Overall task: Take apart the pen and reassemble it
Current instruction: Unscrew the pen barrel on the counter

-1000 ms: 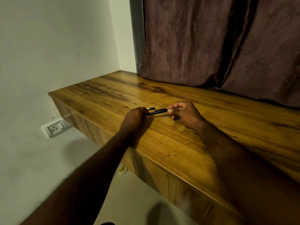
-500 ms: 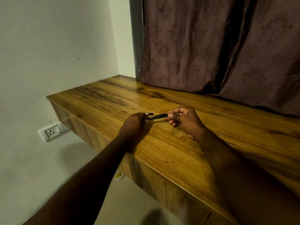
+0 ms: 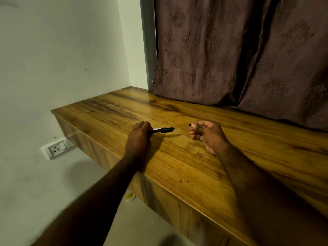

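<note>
My left hand (image 3: 139,135) grips the back end of a black pen body (image 3: 163,129), which lies nearly level just above the wooden top (image 3: 177,157) with its bare tip pointing right. My right hand (image 3: 205,134) is a short gap to the right, fingers curled around a small black pen piece; only its dark end (image 3: 190,124) pokes out past the thumb. The rest of that piece is hidden in the fist. Both hands hover close over the wood.
A brown patterned curtain (image 3: 239,50) hangs down to the back of the wooden top. A white wall is on the left, with a socket plate (image 3: 56,148) below the top's left edge. A small yellow-white object (image 3: 130,196) lies on the floor.
The two hands held the pen together before; now they have pulled apart, the right hand carrying off a small black piece and the left keeping the pen body with its tip exposed.
</note>
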Available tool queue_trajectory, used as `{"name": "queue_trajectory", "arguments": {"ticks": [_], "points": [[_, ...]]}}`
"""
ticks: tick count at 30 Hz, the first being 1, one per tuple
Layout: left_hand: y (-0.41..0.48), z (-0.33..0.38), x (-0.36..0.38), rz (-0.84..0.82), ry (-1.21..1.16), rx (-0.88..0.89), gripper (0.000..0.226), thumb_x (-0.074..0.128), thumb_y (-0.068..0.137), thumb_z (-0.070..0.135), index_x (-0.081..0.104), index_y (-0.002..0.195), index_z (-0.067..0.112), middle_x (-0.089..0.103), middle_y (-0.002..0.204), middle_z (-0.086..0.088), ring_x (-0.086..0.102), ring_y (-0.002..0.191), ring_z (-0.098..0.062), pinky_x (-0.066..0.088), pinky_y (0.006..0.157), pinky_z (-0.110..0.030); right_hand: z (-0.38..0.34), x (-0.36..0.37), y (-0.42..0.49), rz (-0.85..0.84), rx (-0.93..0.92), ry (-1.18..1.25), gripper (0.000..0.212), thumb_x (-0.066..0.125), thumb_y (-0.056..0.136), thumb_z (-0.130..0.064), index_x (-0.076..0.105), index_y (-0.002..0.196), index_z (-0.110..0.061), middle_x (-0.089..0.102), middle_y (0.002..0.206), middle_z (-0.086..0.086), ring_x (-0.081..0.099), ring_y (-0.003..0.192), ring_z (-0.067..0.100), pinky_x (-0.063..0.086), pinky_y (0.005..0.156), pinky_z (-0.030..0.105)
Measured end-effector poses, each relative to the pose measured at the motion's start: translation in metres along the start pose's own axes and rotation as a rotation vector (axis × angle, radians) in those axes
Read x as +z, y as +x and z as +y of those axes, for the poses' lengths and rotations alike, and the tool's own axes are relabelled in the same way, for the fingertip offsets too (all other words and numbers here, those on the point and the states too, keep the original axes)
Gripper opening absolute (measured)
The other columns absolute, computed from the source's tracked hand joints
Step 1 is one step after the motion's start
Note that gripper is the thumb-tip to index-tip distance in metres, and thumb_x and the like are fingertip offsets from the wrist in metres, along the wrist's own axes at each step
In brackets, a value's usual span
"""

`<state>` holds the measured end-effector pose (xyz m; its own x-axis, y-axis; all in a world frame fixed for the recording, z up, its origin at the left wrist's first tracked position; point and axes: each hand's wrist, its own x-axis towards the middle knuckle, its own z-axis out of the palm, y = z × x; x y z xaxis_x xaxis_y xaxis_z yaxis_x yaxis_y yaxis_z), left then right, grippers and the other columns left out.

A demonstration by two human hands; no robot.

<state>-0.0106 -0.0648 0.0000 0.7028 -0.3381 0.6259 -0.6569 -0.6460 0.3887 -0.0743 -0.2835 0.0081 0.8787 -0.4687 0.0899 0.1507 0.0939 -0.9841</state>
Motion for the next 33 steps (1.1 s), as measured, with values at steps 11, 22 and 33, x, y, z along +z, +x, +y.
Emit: {"name": "queue_trajectory", "arguments": {"ticks": [11,22,33], "points": [[0.002,0.001,0.002,-0.118,0.008,0.082,0.017,0.063,0.081,0.003,0.065,0.098,0.005,0.065,0.094,-0.017,0.058,0.087,-0.033,0.044,0.072,-0.037,0.012,0.012,0.001,0.083,-0.370,-0.892,0.017,0.060,0.082,-0.005,0.072,0.093,-0.010,0.073,0.089,0.007,0.065,0.082,0.021,0.048,0.073,0.025],[-0.002,0.014,-0.010,-0.172,-0.048,0.074,0.077,0.027,0.067,0.059,0.066,0.105,0.005,0.065,0.096,-0.017,0.058,0.087,-0.032,0.049,0.075,-0.040,0.009,0.016,-0.004,0.005,-0.370,-1.007,0.021,0.061,0.079,-0.007,0.070,0.096,-0.013,0.069,0.079,0.004,0.063,0.078,0.023,0.052,0.072,0.033],[-0.004,0.010,-0.006,-0.109,-0.082,0.057,0.057,0.032,0.069,0.052,0.060,0.089,0.007,0.063,0.083,-0.013,0.057,0.075,-0.029,0.039,0.063,-0.030,0.007,0.010,-0.004,0.159,-0.266,-0.746,0.018,0.067,0.080,-0.013,0.065,0.097,-0.013,0.063,0.073,-0.002,0.060,0.072,0.017,0.047,0.065,0.026]]}}
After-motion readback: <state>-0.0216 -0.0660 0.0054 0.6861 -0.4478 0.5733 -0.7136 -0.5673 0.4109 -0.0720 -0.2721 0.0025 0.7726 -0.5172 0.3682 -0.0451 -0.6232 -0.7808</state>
